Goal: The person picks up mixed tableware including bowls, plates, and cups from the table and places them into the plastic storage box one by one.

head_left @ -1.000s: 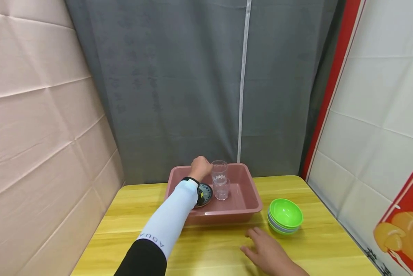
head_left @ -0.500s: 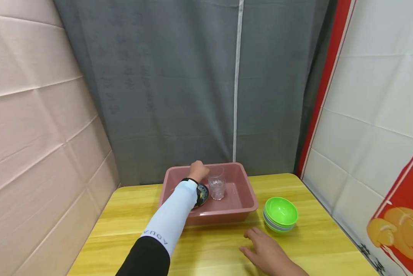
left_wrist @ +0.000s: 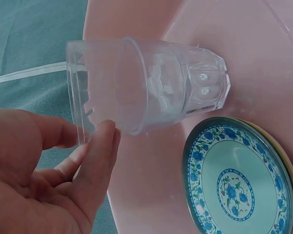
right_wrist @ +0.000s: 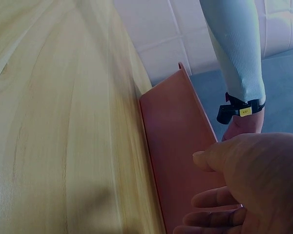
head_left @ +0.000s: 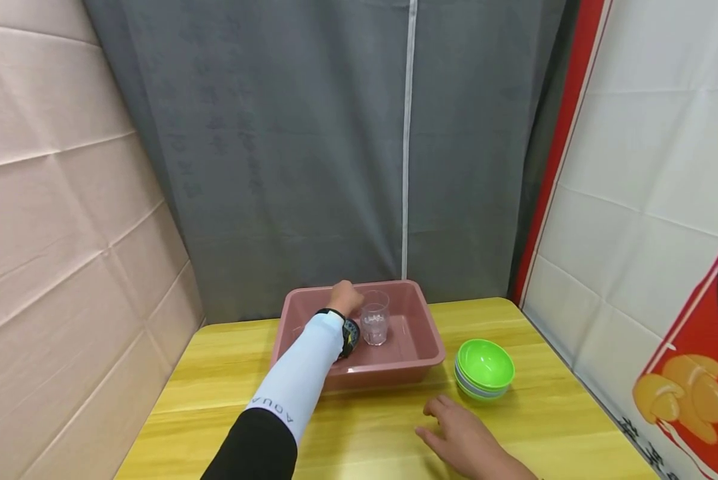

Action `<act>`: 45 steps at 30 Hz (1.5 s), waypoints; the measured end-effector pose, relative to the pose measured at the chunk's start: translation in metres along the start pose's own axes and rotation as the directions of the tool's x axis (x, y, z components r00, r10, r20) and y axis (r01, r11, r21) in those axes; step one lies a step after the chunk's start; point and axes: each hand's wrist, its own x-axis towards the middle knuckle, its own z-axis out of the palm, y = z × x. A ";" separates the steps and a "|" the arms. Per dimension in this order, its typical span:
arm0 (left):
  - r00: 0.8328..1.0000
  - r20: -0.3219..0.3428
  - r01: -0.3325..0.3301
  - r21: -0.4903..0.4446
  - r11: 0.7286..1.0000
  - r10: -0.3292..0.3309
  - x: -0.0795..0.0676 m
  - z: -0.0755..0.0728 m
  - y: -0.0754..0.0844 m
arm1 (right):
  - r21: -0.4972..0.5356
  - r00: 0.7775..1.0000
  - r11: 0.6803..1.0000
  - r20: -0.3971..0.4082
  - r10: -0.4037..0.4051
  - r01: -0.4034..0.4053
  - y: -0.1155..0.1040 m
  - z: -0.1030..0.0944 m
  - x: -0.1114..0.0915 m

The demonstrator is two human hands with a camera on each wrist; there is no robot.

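My left hand reaches into the pink basin. In the left wrist view the left thumb and fingers pinch the rim of a clear cup. That cup sits nested inside a second clear cup, whose base is on the basin floor. Beside the cups lie stacked plates, the top one with a blue floral pattern; the arm mostly hides them in the head view. My right hand is held over the table before the basin, fingers loosely bent and holding nothing.
Right of the basin, a stack of bowls, green on top, stands on the wooden table. A grey curtain hangs right behind the basin. Cloth walls border the table on both sides.
The upper cup has sunk down into the lower one as my left hand lowered it. My right hand stays nearly still. The head view has shifted slightly.
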 end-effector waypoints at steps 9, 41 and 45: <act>1.000 0.020 -0.025 0.074 0.997 0.024 0.038 0.008 -0.034 | 0.033 1.000 0.999 0.026 -0.002 0.001 -0.002 0.003 0.002; 0.946 -0.224 -0.181 0.232 0.956 0.233 -0.186 -0.125 -0.061 | 0.078 0.995 0.992 0.036 0.094 -0.097 0.012 -0.002 0.014; 0.955 -0.245 -0.113 0.221 0.969 0.168 -0.205 -0.131 -0.095 | 0.070 0.995 0.993 -0.002 0.097 -0.097 0.012 -0.003 0.014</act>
